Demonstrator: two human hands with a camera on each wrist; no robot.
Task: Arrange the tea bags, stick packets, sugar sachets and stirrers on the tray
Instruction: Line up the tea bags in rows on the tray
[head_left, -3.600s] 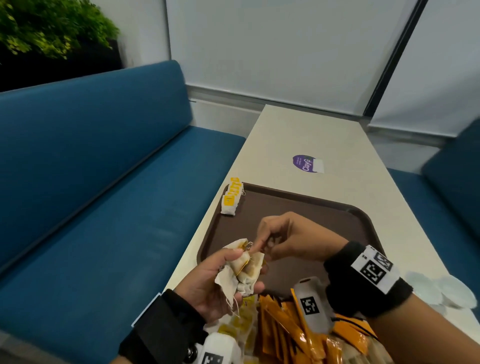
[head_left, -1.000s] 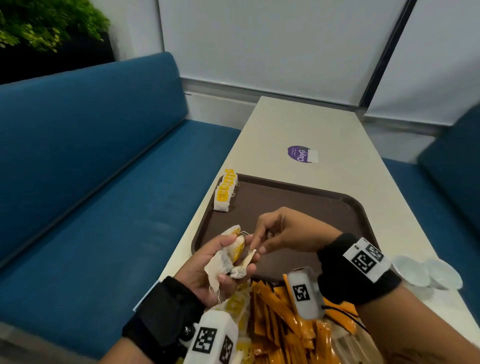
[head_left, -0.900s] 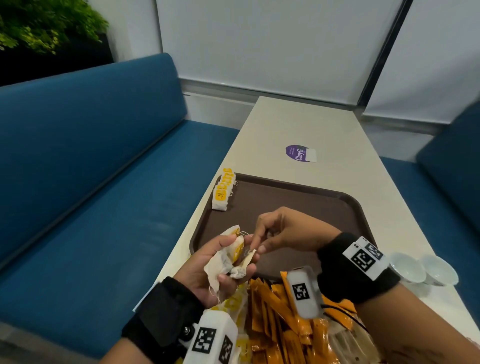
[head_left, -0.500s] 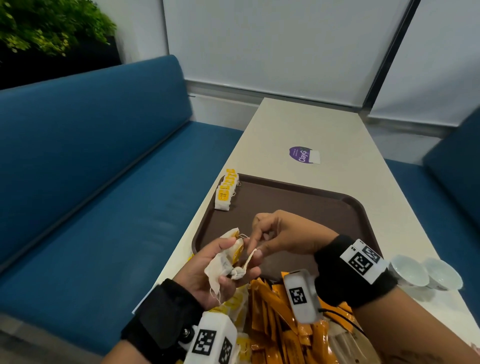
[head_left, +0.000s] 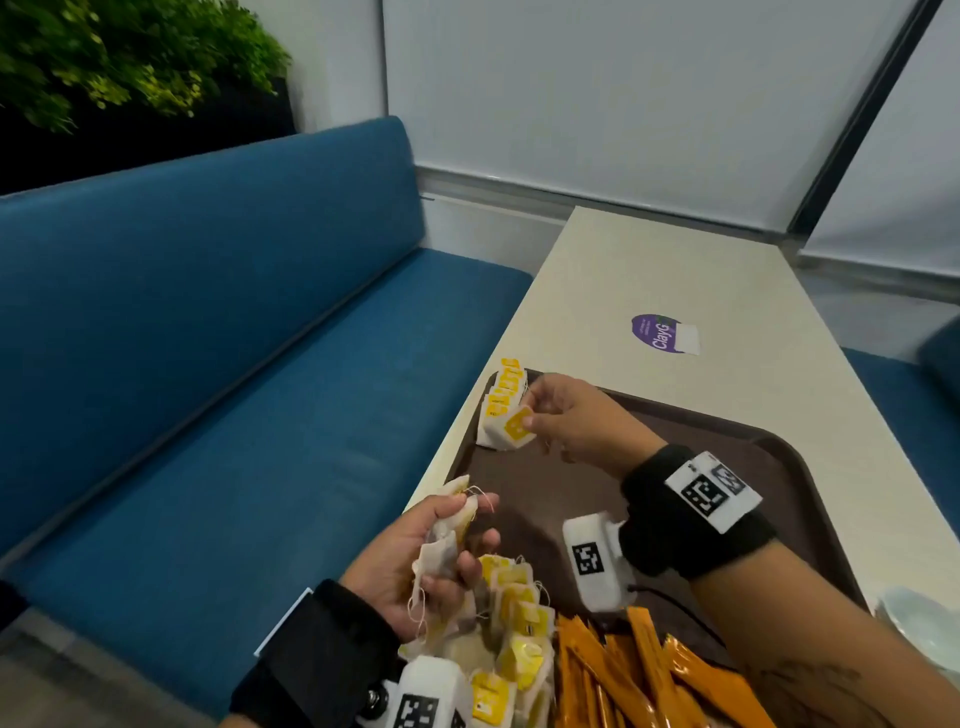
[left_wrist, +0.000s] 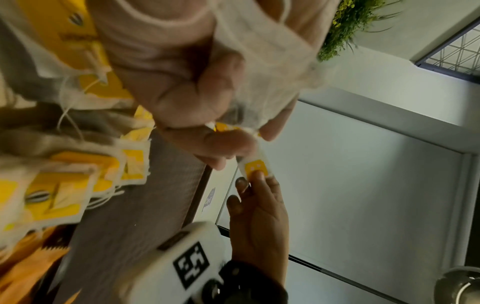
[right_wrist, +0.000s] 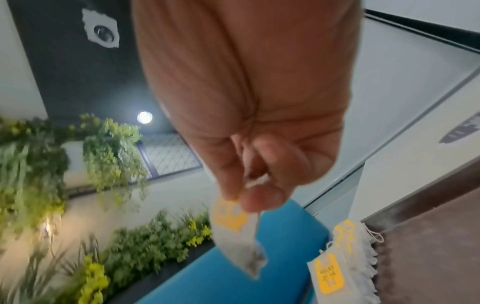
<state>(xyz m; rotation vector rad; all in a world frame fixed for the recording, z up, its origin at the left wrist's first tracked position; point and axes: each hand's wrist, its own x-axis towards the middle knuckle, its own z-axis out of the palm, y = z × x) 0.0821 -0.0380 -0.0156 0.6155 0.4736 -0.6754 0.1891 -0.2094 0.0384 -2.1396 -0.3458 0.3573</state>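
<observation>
One brown tray (head_left: 769, 447) on a cream table (head_left: 675, 270)

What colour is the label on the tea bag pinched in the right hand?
Yellow, on a white paper tea bag pinched by the right hand; the right wrist view shows it best.

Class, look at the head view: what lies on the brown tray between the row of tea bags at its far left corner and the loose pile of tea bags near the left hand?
Bare brown tray surface, as the head view shows, between the standing row of tea bags and the loose pile of tea bags.
</observation>
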